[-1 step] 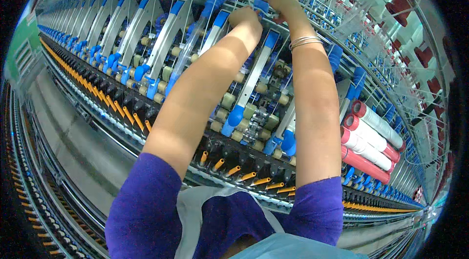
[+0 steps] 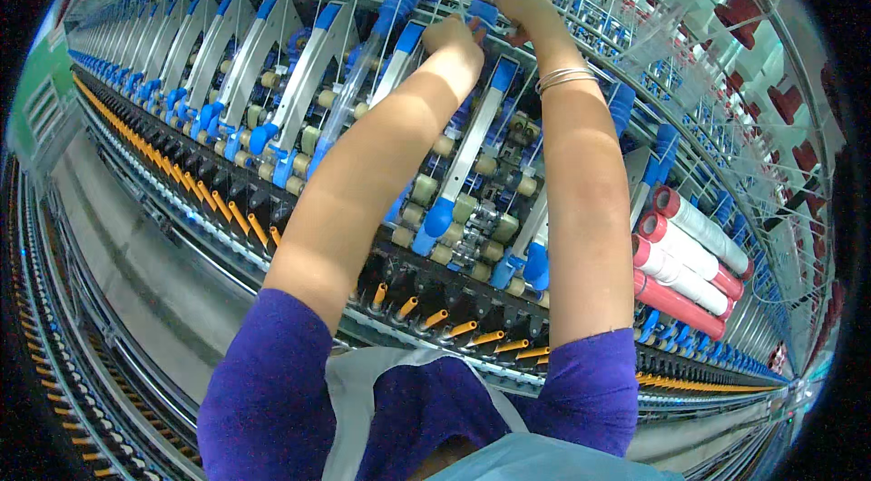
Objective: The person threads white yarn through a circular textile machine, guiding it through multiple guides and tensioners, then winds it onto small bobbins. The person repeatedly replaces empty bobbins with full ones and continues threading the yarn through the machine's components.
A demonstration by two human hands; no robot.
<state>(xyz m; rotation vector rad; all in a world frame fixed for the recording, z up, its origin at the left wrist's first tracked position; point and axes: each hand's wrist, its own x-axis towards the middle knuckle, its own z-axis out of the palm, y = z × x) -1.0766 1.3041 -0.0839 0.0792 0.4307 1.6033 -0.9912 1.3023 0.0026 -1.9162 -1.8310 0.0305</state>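
Left hand (image 2: 454,36) by cylinder (image 2: 484,13) (right hand (image 2: 529,11) nearby)

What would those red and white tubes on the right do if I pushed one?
The red and white tubes would probably roll, since they look long and round. Lying side by side, they might bump each other. They'd likely feel stiff, because they look straight, without sagging.

the place was a textile mill, seemingly a spinning hall: a long machine (image 2: 494,306) repeated the same silver arms (image 2: 472,150) and orange pegs (image 2: 461,328), white-wound bobbins (image 2: 687,252) lay on it, pale spools (image 2: 689,18) hung above, and an aisle (image 2: 122,240) parted it from similar machinery (image 2: 59,336).
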